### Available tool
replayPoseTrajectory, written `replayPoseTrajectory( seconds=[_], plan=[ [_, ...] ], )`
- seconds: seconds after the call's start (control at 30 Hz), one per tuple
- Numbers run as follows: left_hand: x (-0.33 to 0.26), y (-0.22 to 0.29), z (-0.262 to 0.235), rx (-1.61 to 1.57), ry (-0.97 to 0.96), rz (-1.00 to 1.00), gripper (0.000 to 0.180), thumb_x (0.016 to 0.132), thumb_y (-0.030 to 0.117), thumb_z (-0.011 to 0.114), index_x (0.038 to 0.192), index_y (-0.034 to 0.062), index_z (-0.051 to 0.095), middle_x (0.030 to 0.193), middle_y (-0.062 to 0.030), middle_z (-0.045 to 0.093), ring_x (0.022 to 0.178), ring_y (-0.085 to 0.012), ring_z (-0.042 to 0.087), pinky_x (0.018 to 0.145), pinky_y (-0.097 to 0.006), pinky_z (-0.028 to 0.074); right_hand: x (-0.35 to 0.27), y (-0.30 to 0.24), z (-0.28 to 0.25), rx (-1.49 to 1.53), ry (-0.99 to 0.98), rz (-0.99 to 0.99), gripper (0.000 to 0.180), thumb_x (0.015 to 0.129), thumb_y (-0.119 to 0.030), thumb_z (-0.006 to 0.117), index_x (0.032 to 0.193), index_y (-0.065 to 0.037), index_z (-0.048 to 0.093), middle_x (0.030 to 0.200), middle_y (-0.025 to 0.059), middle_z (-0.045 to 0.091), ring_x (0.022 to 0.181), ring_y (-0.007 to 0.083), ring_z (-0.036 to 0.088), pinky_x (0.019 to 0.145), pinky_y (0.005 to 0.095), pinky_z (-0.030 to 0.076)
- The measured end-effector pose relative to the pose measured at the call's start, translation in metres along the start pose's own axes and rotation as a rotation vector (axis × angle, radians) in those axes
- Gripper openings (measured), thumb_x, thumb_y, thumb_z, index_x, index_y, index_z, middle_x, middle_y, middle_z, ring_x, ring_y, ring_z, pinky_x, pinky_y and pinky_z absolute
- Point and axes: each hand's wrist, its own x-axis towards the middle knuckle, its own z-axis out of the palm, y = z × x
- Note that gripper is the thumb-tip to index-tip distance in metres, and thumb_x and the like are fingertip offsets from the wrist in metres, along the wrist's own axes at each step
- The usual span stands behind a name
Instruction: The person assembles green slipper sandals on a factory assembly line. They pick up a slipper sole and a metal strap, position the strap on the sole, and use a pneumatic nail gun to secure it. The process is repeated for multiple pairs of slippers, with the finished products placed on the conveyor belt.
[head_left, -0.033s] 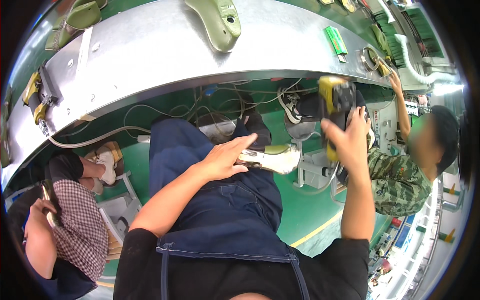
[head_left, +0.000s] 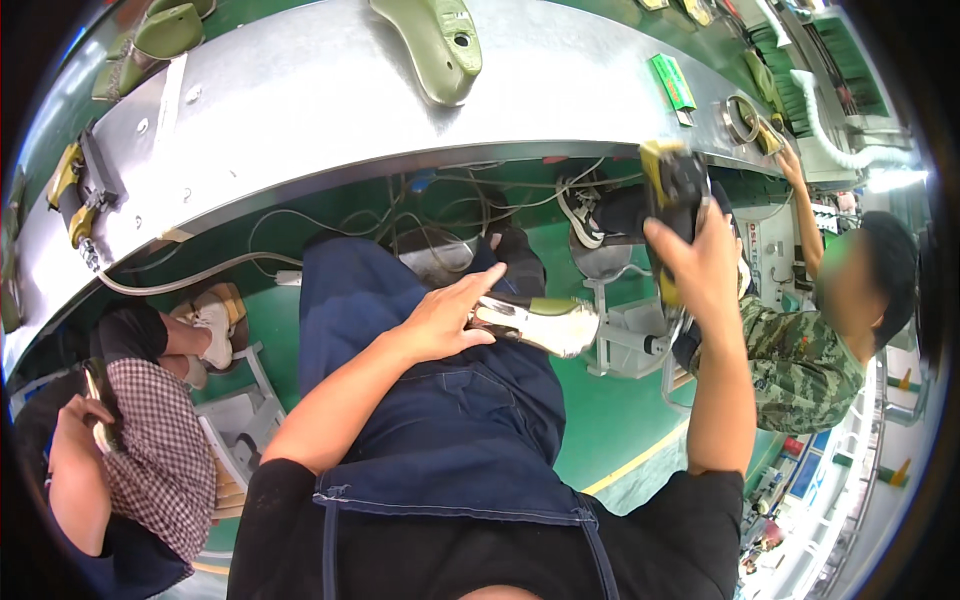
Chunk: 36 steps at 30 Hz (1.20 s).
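My left hand (head_left: 440,318) lies over my lap, its fingers and thumb around a green shoe last (head_left: 553,304) with a pale, shiny insole-like piece on its upward side. The last points to the right, and the palm hides its other end. Off to the right, my right hand (head_left: 703,255) grips a yellow-and-black air stapler (head_left: 678,190) by its handle, raised near the bench edge and apart from the last. The tool is slightly blurred, and a hose hangs below it.
A metal bench (head_left: 300,110) curves across ahead, bearing another green shoe last (head_left: 437,50), a small green box (head_left: 674,82), a round metal dish (head_left: 740,118) and a second air stapler (head_left: 70,200). Hoses (head_left: 400,215) trail beneath. Co-workers sit left and right.
The stapler in my right hand has shifted slightly and stands more upright. In my left hand the last has tipped a little, its right end lower.
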Motion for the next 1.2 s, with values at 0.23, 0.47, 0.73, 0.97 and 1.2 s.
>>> replayPoseTrajectory(
  seconds=[0.23, 0.47, 0.73, 0.97, 1.2],
  plan=[
    [-0.031, -0.027, 0.032, -0.628, 0.278, -0.367, 0.11, 0.084, 0.033, 0.091, 0.164, -0.002, 0.025, 0.161, -0.0245, 0.04, 0.142, -0.0351, 0.051, 0.113, -0.047, 0.049, 0.126, 0.03, 0.042, -0.662, 0.105, -0.208, 0.043, 0.09, -0.033, 0.081, 0.11, 0.001, 0.063, 0.101, 0.0227, 0.072, 0.099, 0.0378, 0.072, 0.083, 0.0501, 0.057],
    [-0.034, 0.005, 0.063, -1.019, 0.407, -0.653, 0.106, 0.091, 0.027, 0.086, 0.163, -0.0069, 0.016, 0.148, -0.0213, 0.051, 0.129, -0.0279, 0.061, 0.107, -0.041, 0.052, 0.155, 0.0, 0.097, -0.632, 0.198, -0.442, 0.033, 0.095, -0.033, 0.074, 0.112, -0.005, 0.067, 0.112, 0.015, 0.066, 0.11, 0.036, 0.066, 0.088, 0.048, 0.059],
    [-0.018, 0.007, 0.096, -1.305, 0.326, -0.581, 0.035, 0.095, 0.021, 0.08, 0.122, 0.0051, 0.064, 0.11, -0.0049, 0.07, 0.105, -0.0188, 0.069, 0.098, -0.039, 0.055, 0.145, 0.015, 0.118, -0.473, 0.217, -0.577, 0.032, 0.095, -0.025, 0.071, 0.118, -0.003, 0.067, 0.118, 0.0163, 0.067, 0.113, 0.0378, 0.063, 0.091, 0.0503, 0.056],
    [-0.024, -0.005, 0.091, -1.342, 0.226, -0.642, 0.044, 0.095, 0.043, 0.079, 0.122, 0.0091, 0.068, 0.116, -0.0033, 0.072, 0.108, -0.0171, 0.068, 0.096, -0.038, 0.054, 0.088, 0.03, 0.099, -0.307, 0.226, -0.604, 0.049, 0.086, -0.013, 0.081, 0.131, -0.001, 0.064, 0.131, 0.0193, 0.063, 0.124, 0.0407, 0.059, 0.105, 0.046, 0.05],
    [-0.031, -0.009, 0.082, -1.359, 0.246, -0.734, 0.047, 0.099, 0.037, 0.074, 0.129, 0.0019, 0.063, 0.118, -0.0111, 0.073, 0.111, -0.0259, 0.071, 0.102, -0.047, 0.056, 0.123, 0.06, 0.085, -0.357, 0.212, -0.564, 0.061, 0.09, -0.041, 0.079, 0.136, -0.005, 0.065, 0.134, 0.018, 0.065, 0.127, 0.0405, 0.057, 0.106, 0.0501, 0.049]
  ],
)
